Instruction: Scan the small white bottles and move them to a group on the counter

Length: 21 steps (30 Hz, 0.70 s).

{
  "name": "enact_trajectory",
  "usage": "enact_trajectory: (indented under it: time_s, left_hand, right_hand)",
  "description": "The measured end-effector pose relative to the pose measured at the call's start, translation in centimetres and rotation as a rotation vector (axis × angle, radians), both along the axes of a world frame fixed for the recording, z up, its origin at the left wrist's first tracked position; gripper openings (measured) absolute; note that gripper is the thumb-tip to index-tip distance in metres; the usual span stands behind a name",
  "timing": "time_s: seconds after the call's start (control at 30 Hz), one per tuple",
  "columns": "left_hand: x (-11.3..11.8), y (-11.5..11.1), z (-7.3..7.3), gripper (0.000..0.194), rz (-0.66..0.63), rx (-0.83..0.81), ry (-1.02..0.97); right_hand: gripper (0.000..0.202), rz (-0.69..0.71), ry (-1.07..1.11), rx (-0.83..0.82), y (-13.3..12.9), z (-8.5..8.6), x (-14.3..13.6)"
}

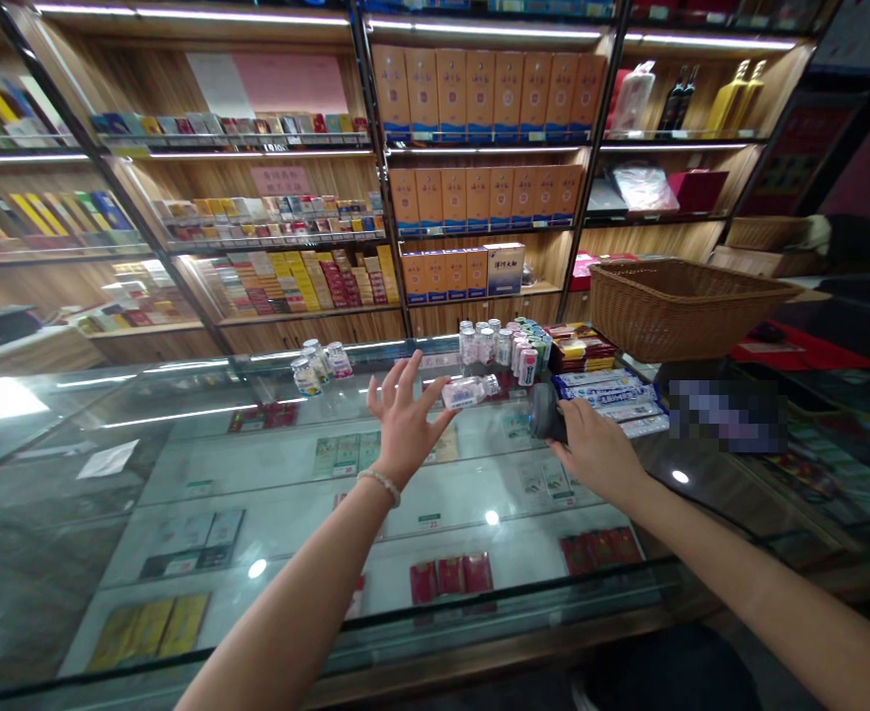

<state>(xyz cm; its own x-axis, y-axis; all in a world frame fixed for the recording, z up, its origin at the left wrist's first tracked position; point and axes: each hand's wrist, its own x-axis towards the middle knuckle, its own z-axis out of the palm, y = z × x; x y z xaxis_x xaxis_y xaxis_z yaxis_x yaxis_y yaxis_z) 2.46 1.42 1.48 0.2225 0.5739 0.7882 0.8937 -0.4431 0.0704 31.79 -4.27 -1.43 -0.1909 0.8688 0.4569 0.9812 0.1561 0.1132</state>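
Observation:
My left hand (pixel 407 420), a beaded bracelet at its wrist, pinches a small clear bottle (pixel 470 391) with a pink-and-white label by its base, between thumb and index finger. The other fingers are spread. The bottle lies sideways above the glass counter (pixel 471 484), its cap towards the right. In my right hand (pixel 597 444) is a dark handheld barcode scanner (pixel 545 413), its head facing the bottle. Behind the bottle stand several similar small bottles and cans (pixel 505 344). More small bottles (pixel 317 363) stand in a group to the left.
Boxes of snack sticks (pixel 608 395) and red-yellow packets (pixel 583 348) lie right of the cans. A wicker basket (pixel 686 306) stands at the right. Packs show beneath the counter's glass. Shelves (pixel 479 232) with boxes and bottles line the wall.

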Motion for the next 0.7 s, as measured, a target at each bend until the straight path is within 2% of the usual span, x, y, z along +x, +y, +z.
enact_trajectory:
  time_s: [0.3,0.7]
  left_hand:
    - [-0.06,0.01,-0.1,0.04,-0.001,-0.012,-0.01]
    - [-0.07,-0.03,-0.09,0.038,-0.006,0.017,-0.008]
  right_hand:
    - [0.06,-0.01,-0.095,0.05,-0.59,0.13,-0.17]
    - [0.071,-0.023,-0.04,-0.016,-0.04,0.62,0.14]
